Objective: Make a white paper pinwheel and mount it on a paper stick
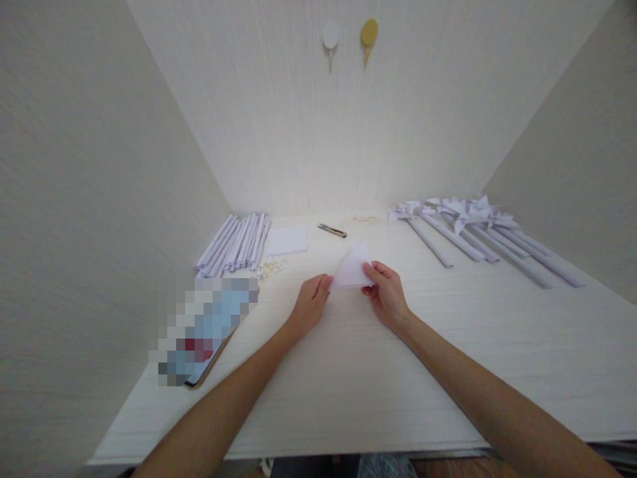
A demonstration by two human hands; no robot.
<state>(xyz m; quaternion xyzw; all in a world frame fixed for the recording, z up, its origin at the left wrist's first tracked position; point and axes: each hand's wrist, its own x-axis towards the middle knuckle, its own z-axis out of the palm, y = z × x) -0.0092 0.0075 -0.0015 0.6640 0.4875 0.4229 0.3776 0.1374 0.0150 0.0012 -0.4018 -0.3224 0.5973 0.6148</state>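
Note:
A white sheet of paper (pixel 352 269), folded into a triangle, is held just above the table between both hands. My left hand (pixel 311 304) pinches its left corner between thumb and fingers. On the right edge, my right hand (pixel 387 292) grips it with the thumb on top and the fingers beneath. Beyond the paper lies a pair of thread snips (pixel 332 230). A stack of white square paper (pixel 287 240) rests to the left of the snips.
Rolled white paper sticks (pixel 233 244) lie in a pile at the back left, beside small pale bits (pixel 271 267). Several paper pinwheels on sticks (pixel 462 226) lie at the back right. A phone (pixel 213 338), partly blurred, stands left. Two hooks (pixel 369 33) hang on the wall.

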